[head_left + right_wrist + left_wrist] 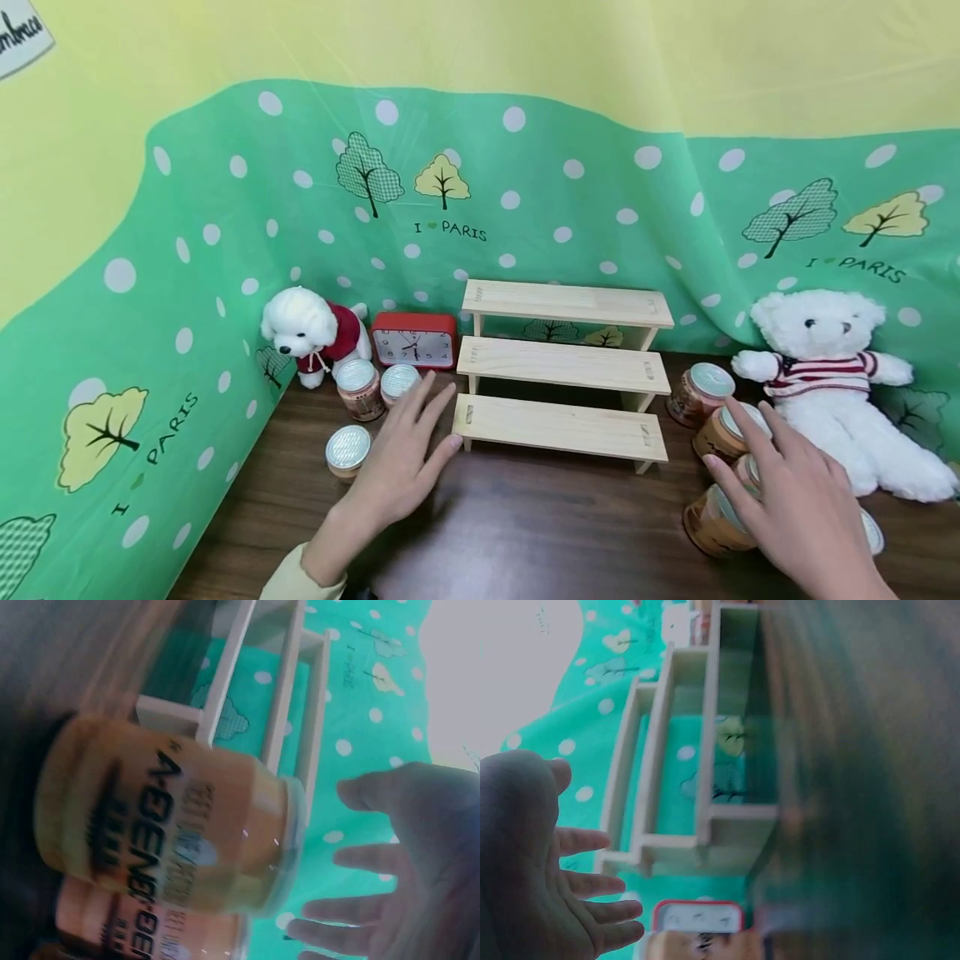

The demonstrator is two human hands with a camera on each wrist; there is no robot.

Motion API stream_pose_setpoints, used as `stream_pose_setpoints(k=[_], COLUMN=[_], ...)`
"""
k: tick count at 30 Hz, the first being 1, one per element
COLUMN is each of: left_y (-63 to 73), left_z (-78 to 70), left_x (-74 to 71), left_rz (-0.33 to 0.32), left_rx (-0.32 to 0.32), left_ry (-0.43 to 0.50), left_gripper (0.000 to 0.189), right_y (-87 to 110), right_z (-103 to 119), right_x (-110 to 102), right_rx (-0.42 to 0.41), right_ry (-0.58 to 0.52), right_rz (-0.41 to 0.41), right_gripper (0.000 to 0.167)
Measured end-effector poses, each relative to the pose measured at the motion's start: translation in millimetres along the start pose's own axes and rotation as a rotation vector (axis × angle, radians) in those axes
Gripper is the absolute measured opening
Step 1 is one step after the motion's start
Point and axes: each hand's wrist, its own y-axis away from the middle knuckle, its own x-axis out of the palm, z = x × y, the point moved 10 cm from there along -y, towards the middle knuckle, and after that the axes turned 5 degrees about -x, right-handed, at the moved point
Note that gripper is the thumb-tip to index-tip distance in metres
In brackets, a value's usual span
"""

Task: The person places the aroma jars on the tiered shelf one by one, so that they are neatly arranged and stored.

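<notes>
Several right-side jars (712,525) stand tightly packed beside the wooden rack (558,425) — a low sweep of the right hand (813,508) could probably topple one. Its fingers spread above them, gripping nothing — contact hard to tell from here. Left hand (401,471) hangs near the left-side jars (348,447), pointed forward, fingers apart, also empty.

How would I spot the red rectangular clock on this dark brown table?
On the dark brown table, find the pale wooden three-step shelf. Just left stands the red rectangular clock; its numbered face sets it apart from the white plush dog beside it.
</notes>
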Motion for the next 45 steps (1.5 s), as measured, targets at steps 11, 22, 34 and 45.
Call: stream_pose_setpoints(k=[11,22,34,45], left_y=[13.2,12.7,8.8,8.6], left_z=[10.3,27.6,97.4,97.1], left_x=[52.0,80.2,134.3,130.9], left_rz=[0.025,-0.01,-0.218,-0.254], left_rx=[-0.148,-0.228,-0.375,-0.356], left_ry=[0.251,0.563,0.922,0.898], left_gripper=[0.065,0.061,0.035,0.031], right_y=[32.5,64.3,84.1,96.4], right_z=[11.1,10.3,2.6,-3.3], right_x=[-24.6,-24.5,-9.9,7.7], right_rx=[0.157,0.114,0.172,0.319], right_ry=[-0.121,-0.17,-0.139,-0.167], right_rz=[-0.362,-0.609,-0.61,-0.56], right_gripper=[0.054,0.088,0.092,0.062])
